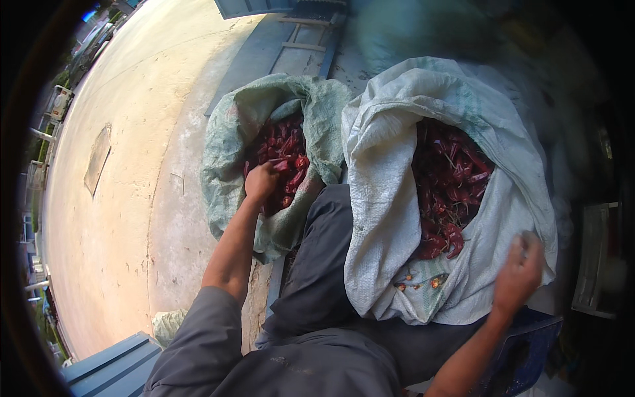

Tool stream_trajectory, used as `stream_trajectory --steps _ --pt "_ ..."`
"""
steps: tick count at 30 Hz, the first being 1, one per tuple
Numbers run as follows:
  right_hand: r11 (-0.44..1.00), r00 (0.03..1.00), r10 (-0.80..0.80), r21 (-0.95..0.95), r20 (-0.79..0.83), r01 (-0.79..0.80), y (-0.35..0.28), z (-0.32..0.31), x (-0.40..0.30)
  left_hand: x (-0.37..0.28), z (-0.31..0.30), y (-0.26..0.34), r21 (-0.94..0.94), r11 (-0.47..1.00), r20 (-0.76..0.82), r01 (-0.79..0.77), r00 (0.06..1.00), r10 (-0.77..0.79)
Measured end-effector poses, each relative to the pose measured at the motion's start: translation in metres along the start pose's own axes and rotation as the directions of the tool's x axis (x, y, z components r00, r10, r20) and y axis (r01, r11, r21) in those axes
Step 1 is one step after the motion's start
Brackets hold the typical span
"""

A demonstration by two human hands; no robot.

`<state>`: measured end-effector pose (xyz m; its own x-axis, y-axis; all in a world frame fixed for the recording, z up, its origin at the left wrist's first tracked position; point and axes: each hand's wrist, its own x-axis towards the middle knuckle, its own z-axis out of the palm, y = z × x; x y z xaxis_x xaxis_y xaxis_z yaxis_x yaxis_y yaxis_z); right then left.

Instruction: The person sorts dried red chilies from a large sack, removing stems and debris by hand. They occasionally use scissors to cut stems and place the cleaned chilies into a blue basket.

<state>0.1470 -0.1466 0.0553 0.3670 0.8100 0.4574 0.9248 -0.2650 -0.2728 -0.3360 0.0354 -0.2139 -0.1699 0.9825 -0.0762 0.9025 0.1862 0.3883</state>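
Observation:
Two woven plastic sacks stand before me with their mouths rolled back. The greenish sack [223, 129] on the left holds dried red chili peppers [292, 181]. My left hand [261, 182] is in its mouth, at the peppers, with the fingertips by a red pepper; whether it grips one is unclear. The larger white sack [382, 208] on the right holds more red chili peppers [454, 173], some with stems. On its near fold lie several small orange and red bits [436, 282]. My right hand [522, 263], blurred, is over the right side of the white sack, its fingers curled.
My knee [327, 218] is between the sacks. A dark blue plastic crate [526, 342] is at the lower right. Blue metal panels [116, 364] show at the lower left, and a wooden frame [303, 47] lies beyond the sacks. Pale concrete [119, 238] spreads leftward, with parked vehicles far off.

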Motion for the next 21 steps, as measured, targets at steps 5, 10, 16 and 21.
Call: stream_trajectory --steps 5,10,16,21 --pt "0.979 0.929 -0.154 0.182 0.337 0.096 -0.063 0.095 0.014 -0.004 0.001 -0.029 0.157 0.976 -0.061 0.154 0.987 -0.146" --pt "0.99 0.861 -0.116 -0.012 0.495 0.14 -0.061 0.146 0.012 -0.005 -0.043 0.0 0.218 0.975 0.098 0.054 0.992 -0.076" --pt "0.966 0.883 0.057 0.197 0.465 -0.166 -0.045 0.116 -0.002 -0.054 -0.089 0.104 -0.087 0.913 -0.402 -0.399 0.853 0.334" --pt "0.697 0.87 0.223 0.553 0.439 -0.457 -0.05 0.065 -0.039 -0.153 -0.131 0.238 -0.821 0.484 -0.123 -0.303 0.921 0.369"
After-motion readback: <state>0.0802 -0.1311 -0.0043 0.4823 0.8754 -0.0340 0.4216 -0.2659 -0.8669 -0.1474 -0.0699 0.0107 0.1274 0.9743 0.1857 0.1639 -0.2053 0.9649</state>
